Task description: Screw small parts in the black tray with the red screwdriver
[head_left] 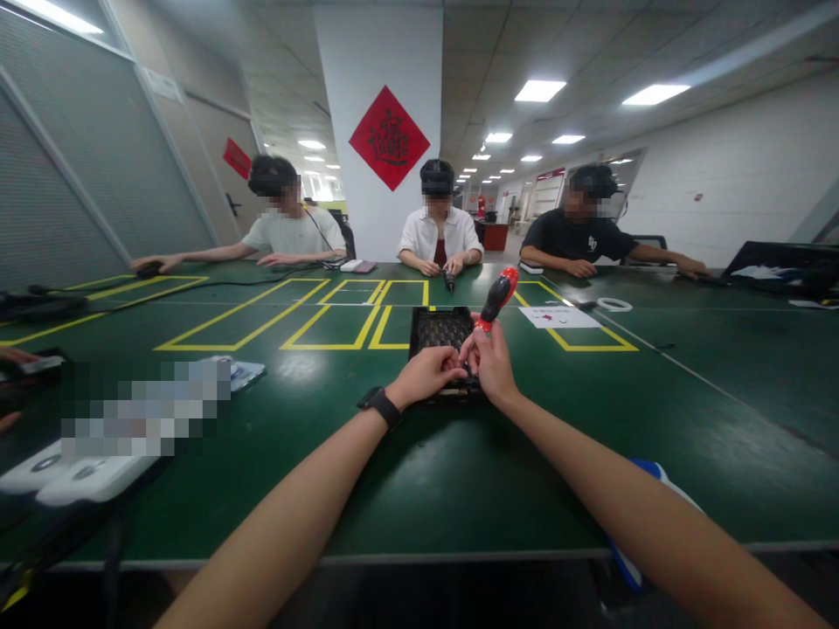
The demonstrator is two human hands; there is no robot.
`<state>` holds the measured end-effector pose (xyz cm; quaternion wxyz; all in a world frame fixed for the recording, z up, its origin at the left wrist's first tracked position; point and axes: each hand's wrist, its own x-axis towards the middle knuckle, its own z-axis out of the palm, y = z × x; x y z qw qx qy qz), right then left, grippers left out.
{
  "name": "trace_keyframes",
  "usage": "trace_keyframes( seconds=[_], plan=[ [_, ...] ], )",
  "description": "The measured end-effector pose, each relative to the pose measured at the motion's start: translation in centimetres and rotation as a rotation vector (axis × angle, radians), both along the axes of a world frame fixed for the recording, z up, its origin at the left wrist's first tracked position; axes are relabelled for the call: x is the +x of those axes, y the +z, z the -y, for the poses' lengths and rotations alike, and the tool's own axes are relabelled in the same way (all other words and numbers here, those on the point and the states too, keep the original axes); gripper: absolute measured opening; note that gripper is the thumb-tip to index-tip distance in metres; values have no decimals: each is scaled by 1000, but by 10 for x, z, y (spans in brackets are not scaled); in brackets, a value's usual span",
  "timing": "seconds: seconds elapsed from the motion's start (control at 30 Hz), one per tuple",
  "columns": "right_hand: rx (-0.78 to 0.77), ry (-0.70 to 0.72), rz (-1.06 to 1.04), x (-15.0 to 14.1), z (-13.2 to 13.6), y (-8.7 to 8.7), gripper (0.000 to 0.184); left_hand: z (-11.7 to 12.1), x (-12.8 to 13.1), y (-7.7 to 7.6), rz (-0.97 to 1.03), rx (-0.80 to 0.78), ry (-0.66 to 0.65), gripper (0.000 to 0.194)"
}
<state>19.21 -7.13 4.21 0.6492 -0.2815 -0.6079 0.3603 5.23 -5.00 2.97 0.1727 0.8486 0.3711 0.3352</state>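
So the right hand [493, 365] has its fingers closed around the lower end of a screwdriver [498, 299], red-and-black handle sticking up above them. Long axis is close to upright, fat end leaning right and away from the wearer; the low end's hidden by the fingers. Left hand [425, 370] is just beside, fingertips bunched over the black box [446, 398], can't tell if they're pinching anything. Box rim is close below the fingers. Wide stretch of counter [426, 489] between them and the near edge; paper [560, 317] off to their right.
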Motion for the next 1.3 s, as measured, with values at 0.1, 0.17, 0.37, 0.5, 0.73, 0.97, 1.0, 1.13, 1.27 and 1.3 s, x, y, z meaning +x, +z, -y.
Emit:
trace_keyframes(
  seconds=[0.1,0.17,0.37,0.5,0.73,0.97,1.0,1.13,1.27,1.3],
  plan=[
    [-7,15,-6,1,-2,-2,35,-1,-1,0,-17,8,-44,22],
    [-19,25,-15,1,-4,-3,35,-1,-2,2,-19,-5,-95,21],
    [-8,-4,-3,0,-3,-2,36,1,0,2,-11,34,-38,22],
    [6,1,18,0,-2,-2,36,-1,0,-1,-34,28,30,24],
    [-12,0,4,1,-5,-4,38,2,-1,3,-14,-8,-107,19],
    [5,8,-2,0,0,0,37,-3,1,-1,-18,65,47,23],
    [7,8,1,-1,0,0,37,-4,0,-2,-28,60,47,22],
    [7,-6,9,0,-3,-2,38,-5,-1,-3,-42,58,24,18],
    [5,-19,-1,1,-6,-4,39,-3,-1,0,-44,49,-30,19],
    [6,-22,-1,1,-7,-4,38,-3,-1,0,-40,49,-38,19]
  ],
)
